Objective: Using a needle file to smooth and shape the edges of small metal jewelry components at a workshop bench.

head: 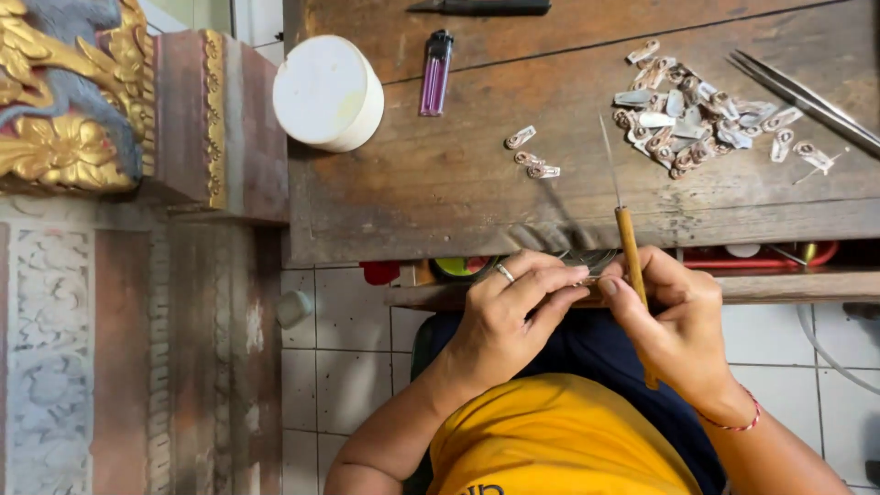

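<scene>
At the wooden bench's [440, 183] near edge, the left hand [509, 316] pinches a small dark piece [587, 261] — the right hand [674, 316] grips a wooden-handled needle tool [629, 247], fingers closed tight.

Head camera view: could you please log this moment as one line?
left hand: pinching small piece | right hand: holding needle tool | bench: shell pieces, lighter

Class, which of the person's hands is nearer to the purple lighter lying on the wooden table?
The left hand. It sits below the purple lighter, slightly to its right, at the wooden table's near edge. The right hand, holding a thin wooden-handled needle tool, is farther right.
</scene>
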